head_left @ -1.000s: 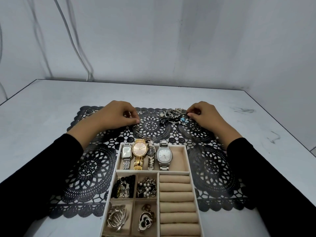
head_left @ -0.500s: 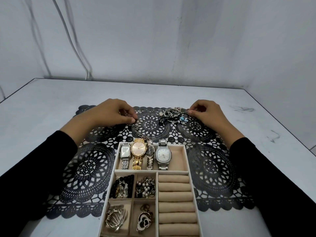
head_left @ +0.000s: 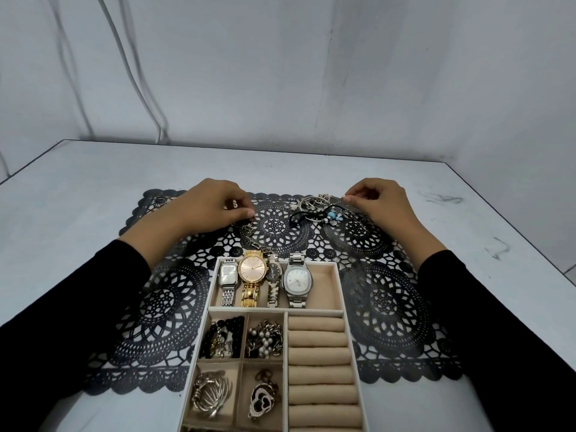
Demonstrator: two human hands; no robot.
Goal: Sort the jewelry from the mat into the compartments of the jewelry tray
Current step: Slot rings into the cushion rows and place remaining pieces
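A black lace mat (head_left: 385, 310) lies on the table. On its near middle stands the beige jewelry tray (head_left: 326, 286). Its far compartment holds several watches (head_left: 253, 275); four small compartments hold bracelets and pendants, and ring rolls (head_left: 321, 357) fill the right side. A tangled jewelry pile (head_left: 316, 208) lies at the mat's far middle. My left hand (head_left: 212, 207) pinches the end of a chain bracelet (head_left: 254, 240) that trails toward the tray. My right hand (head_left: 378, 201) pinches a small jewelry piece (head_left: 344, 198) at the pile's right edge.
A single ring (head_left: 159, 201) lies at the mat's far left corner. The grey table (head_left: 78, 188) ends at a wall behind, and its right edge is near my right arm. Cables hang down the wall at the back left.
My right hand has risen slightly at the pile's right edge, pinching a small piece. My left hand has stayed where it was, still pinching the chain.
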